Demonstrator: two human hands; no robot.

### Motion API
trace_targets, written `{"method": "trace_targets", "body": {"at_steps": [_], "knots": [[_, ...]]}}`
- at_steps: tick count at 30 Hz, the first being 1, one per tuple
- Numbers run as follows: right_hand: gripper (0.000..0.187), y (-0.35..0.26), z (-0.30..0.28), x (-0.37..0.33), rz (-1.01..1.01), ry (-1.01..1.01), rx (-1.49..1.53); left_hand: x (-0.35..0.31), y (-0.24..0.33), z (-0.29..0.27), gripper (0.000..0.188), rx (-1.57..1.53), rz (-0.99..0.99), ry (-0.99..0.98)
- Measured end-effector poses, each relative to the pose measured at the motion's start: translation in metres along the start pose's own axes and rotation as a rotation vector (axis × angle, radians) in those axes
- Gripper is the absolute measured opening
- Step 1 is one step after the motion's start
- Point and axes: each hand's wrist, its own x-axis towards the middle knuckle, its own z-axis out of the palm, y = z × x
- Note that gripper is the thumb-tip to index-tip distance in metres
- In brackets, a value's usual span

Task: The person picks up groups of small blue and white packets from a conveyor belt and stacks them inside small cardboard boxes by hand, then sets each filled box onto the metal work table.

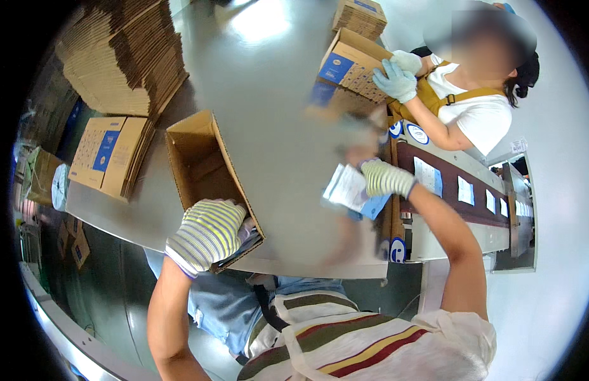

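An open cardboard box (202, 162) lies on the grey table, its inside facing up. At its near end my left hand (207, 233), in a white glove with yellow and grey stripes, curls over the packets (238, 253) inside; its fingertips are partly hidden. My right hand (386, 179), gloved alike, is closed on several flat white-and-blue packets (351, 190) at the table's right side, next to the conveyor. These packets are slightly blurred and held apart from the box.
More packets (428, 176) lie in a row on the dark conveyor belt (450, 184). At the back right a co-worker's gloved hands (399, 79) touch another printed box (351, 63). Flattened cartons (126, 57) are stacked at the left, beside folded printed boxes (104, 155). The table (269, 95) has a curved-looking near edge.
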Motion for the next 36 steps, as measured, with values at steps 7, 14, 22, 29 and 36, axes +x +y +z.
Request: {"method": "trace_targets", "body": {"at_steps": [7,14,22,29,36], "knots": [[0.092,-0.124,0.035,-0.036,-0.019,0.125,0.12,0.002,0.0,-0.001,0.035,0.042,-0.006,-0.057],[0.065,-0.122,-0.072,0.011,-0.79,0.541,1.196,-0.001,-0.002,-0.002,0.038,0.019,-0.012,-0.065],[0.047,-0.224,-0.116,0.08,-0.756,0.751,0.779,-0.001,-0.006,0.011,0.036,-0.022,-0.024,-0.018],[0.075,-0.221,-0.109,0.082,-0.476,0.741,0.249,-0.004,0.0,-0.01,0.032,-0.16,0.067,0.047],[0.1,-0.198,-0.105,0.058,-0.659,0.623,0.982,0.06,-0.028,-0.083,0.02,-0.165,-0.171,0.516]]}}
